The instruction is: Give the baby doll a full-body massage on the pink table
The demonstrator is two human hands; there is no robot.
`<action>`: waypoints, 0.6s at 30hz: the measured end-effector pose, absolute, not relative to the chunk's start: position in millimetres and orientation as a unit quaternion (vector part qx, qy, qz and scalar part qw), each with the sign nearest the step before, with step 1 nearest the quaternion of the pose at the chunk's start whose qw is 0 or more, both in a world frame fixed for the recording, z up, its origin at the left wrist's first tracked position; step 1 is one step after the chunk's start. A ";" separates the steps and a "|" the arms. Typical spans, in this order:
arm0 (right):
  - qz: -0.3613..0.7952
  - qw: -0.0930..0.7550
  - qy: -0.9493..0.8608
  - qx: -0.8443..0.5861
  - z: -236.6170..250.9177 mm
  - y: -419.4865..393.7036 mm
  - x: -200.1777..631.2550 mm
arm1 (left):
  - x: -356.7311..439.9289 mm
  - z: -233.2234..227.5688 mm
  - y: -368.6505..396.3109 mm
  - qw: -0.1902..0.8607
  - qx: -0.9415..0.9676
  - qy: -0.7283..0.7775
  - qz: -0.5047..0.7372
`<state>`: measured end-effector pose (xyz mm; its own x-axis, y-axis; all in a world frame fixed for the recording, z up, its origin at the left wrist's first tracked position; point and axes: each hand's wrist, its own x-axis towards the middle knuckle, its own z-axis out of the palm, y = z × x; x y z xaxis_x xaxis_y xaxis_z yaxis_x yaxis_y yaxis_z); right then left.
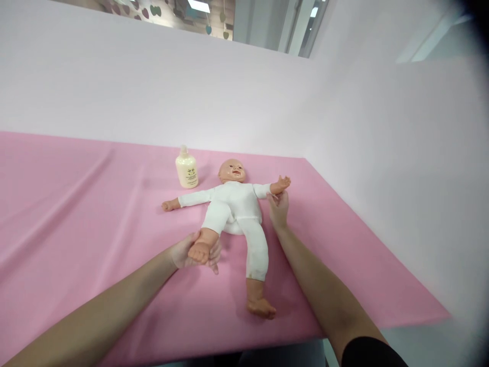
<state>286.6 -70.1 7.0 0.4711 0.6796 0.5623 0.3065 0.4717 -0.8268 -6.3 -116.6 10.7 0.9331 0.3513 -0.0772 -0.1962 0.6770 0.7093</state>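
Two hands on a baby doll (235,204) lying face-up mid-desk, left hand (193,253) cupped around its bare foot, right hand (278,208) closed on its wrist, cream lotion bottle (186,168) upright just beside the head, label unreadable, pink desk (76,214) cover open leftward, right edge near.

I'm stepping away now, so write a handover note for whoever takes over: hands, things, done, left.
Left hand: cupped under the doll's foot, holding it just off the pink sheet.
Right hand: fingers touching the doll's wrist by its outstretched hand; whether the grip is closed cannot be told.
Doll: on its back in a white suit, arms spread, other leg stretched flat toward the near edge.
Lotion bottle: upright beside the doll's head, cap on, untouched.
Done: doll laid out, both hands on it.
Left: bottle unopened.
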 end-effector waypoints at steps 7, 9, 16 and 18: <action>-0.057 0.561 -0.665 -0.490 6.0 -81.1 275.1 | 0.1 19.9 -111.4 0.917 0.330 0.098 0.201; -0.094 0.535 -0.698 -0.467 7.4 -81.8 274.6 | 1.3 20.1 -111.9 0.916 0.326 0.114 0.206; -0.114 0.459 -0.779 -0.413 15.8 -83.9 269.3 | 6.1 17.2 -110.6 0.920 0.312 0.138 0.194; -0.109 0.454 -0.781 -0.416 16.0 -84.1 268.3 | 6.7 17.3 -110.0 0.921 0.314 0.134 0.188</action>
